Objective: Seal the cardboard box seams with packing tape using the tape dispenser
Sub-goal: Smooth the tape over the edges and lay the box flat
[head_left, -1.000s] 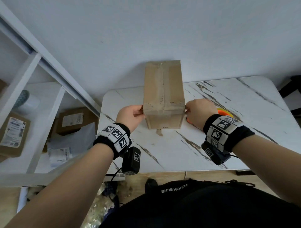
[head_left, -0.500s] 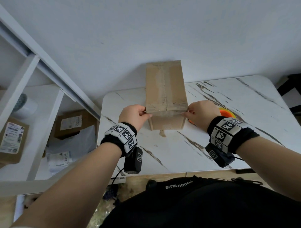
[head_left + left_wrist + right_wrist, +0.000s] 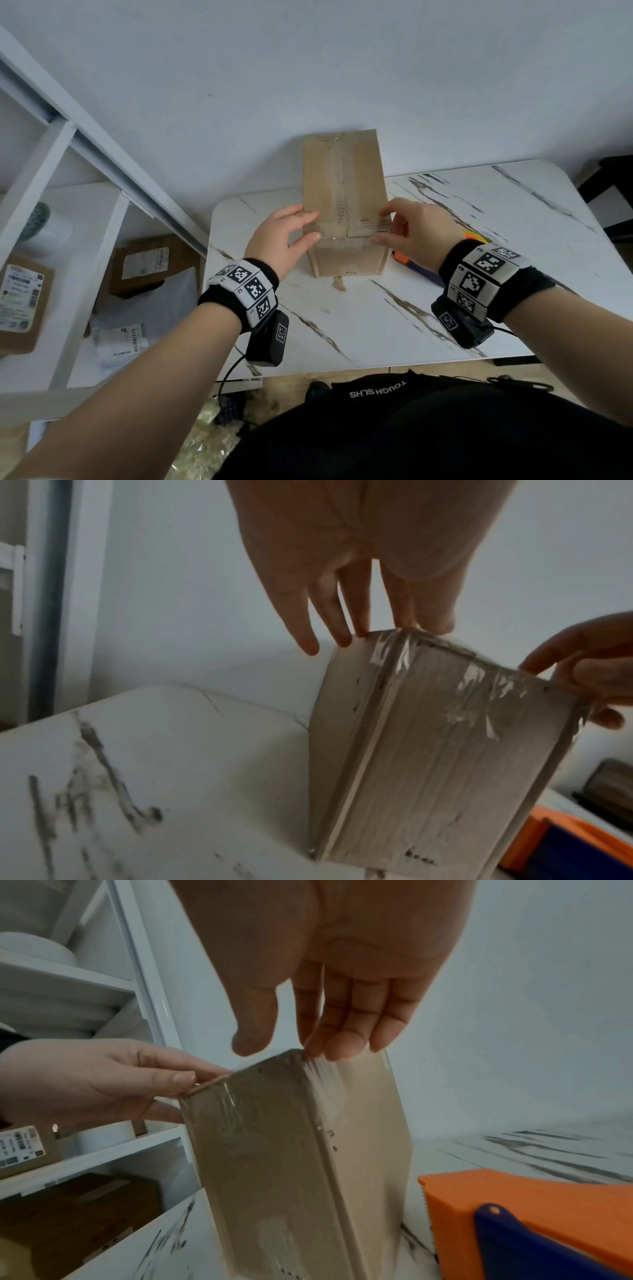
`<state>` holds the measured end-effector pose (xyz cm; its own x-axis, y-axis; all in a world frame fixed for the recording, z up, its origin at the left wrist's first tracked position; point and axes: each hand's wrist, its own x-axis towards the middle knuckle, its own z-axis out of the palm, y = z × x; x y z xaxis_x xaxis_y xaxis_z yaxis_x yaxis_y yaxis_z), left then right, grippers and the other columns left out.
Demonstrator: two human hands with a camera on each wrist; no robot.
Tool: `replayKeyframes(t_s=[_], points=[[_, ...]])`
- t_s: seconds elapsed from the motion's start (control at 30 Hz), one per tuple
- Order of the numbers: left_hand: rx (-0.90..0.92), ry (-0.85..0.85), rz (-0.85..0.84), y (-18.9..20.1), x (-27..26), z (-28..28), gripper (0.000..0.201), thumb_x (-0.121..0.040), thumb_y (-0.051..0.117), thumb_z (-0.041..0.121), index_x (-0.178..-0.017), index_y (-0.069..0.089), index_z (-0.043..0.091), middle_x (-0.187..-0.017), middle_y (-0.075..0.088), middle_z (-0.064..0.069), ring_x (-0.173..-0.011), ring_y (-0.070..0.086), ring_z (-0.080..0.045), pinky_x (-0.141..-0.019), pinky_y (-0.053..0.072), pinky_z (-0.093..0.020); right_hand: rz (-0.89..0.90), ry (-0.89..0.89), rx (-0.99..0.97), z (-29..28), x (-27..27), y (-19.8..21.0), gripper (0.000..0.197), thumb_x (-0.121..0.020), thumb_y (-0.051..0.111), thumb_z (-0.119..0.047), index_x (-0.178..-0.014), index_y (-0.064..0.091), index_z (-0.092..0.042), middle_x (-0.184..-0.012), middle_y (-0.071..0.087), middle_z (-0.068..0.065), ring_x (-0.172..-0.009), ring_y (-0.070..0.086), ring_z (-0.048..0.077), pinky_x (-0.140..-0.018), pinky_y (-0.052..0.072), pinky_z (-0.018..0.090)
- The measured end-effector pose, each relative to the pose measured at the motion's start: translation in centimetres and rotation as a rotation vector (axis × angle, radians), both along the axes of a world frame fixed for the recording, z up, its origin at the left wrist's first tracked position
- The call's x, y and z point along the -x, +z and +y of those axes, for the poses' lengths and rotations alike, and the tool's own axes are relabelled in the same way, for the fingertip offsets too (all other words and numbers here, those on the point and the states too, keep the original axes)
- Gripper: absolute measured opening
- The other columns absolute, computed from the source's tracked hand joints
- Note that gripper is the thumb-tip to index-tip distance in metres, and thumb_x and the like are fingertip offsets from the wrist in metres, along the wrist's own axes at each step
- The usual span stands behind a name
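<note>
A tall brown cardboard box stands on the marble table, with clear tape running down its top seam and across the near top edge. My left hand lies at the box's near left top corner, its straight fingers touching the taped edge. At the near right corner my right hand presses the tape with straight fingertips. The orange and blue tape dispenser lies on the table just right of the box, partly hidden behind my right wrist in the head view.
A white shelf unit stands to the left and holds labelled parcels and a white roll. The wall is right behind the box. Bare marble stretches to the right and towards me.
Both hands have slid from the box's sides up onto its near top edge, fingers now spread over the tape. The box has stayed in place.
</note>
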<state>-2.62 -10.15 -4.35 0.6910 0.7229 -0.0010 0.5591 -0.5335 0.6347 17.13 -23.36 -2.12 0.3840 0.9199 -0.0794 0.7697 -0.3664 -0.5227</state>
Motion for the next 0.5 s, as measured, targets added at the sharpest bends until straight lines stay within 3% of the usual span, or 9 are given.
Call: replayKeyframes(t_s=[0.07,0.2,0.3,0.4,0.5], points=[[-0.025,0.007,-0.002,-0.2,0.0,0.0,0.038,-0.087,0.063,0.028,-0.124,0.059,0.024,-0.142,0.045,-0.001,-0.132,0.039,-0.016,-0.108,0.022,-0.021,0.001,0.019,-0.014,0.0,0.0,-0.3,0.032,-0.081,0.068,-0.035,-0.106,0.06,-0.016,-0.081,0.061,0.001,-0.075,0.056,0.02,-0.07,0.047,0.032],[-0.075,-0.01,0.029,-0.5,0.1,0.2,0.041,-0.086,0.063,0.033,-0.125,0.059,0.023,-0.144,0.045,-0.001,-0.134,0.038,-0.017,-0.108,0.023,-0.024,0.002,0.025,-0.048,0.2,-0.1,-0.8,0.026,-0.081,0.069,-0.03,-0.101,0.061,-0.015,-0.077,0.059,0.001,-0.073,0.054,0.021,-0.07,0.048,0.034],[-0.147,-0.037,0.047,-0.8,0.2,0.3,0.042,-0.085,0.062,0.037,-0.125,0.059,0.024,-0.144,0.045,-0.001,-0.133,0.039,-0.018,-0.109,0.028,-0.029,-0.063,0.053,-0.066,0.2,-0.1,-1.1,0.026,-0.082,0.068,-0.028,-0.102,0.061,-0.013,-0.074,0.056,-0.002,-0.071,0.054,0.022,-0.066,0.046,0.032],[-0.248,-0.063,0.08,-0.9,0.3,0.5,0.04,-0.085,0.062,0.039,-0.123,0.061,0.024,-0.141,0.049,-0.001,-0.128,0.045,-0.021,-0.104,0.036,-0.034,-0.124,0.079,-0.109,0.1,0.0,-1.5,0.026,-0.082,0.068,-0.024,-0.101,0.061,-0.008,-0.071,0.053,-0.003,-0.066,0.051,0.022,-0.063,0.036,0.026],[-0.39,-0.188,0.142,-0.7,0.2,0.7,0.042,-0.079,0.062,0.036,-0.114,0.068,0.013,-0.128,0.061,-0.009,-0.111,0.061,-0.03,-0.094,0.046,-0.039,-0.168,0.084,-0.114,0.0,0.2,-1.7,0.027,-0.08,0.068,-0.022,-0.1,0.061,-0.006,-0.07,0.05,-0.003,-0.065,0.049,0.022,-0.066,0.035,0.028]])
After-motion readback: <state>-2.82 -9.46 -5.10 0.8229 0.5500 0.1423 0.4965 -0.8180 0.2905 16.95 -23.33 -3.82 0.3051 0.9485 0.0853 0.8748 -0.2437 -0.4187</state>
